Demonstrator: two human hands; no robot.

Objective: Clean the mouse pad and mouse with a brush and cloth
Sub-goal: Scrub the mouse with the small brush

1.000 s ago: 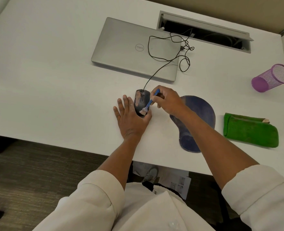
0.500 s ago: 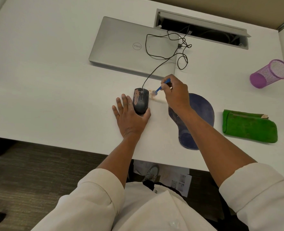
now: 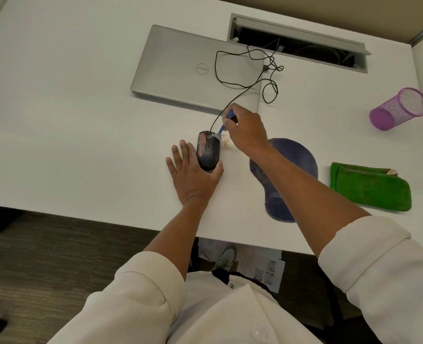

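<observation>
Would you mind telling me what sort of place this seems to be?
Probably an office workstation: a closed silver laptop on a white desk, a recessed cable hatch in the desktop, and a purple mesh pen cup.

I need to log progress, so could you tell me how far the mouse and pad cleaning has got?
Done: pale crumbs lie brushed off beside the mouse. In hand: the right hand works the blue brush at the mouse's front while the left hand steadies it. Left: the green cloth lies unused, and the mouse pad awaits.
</observation>
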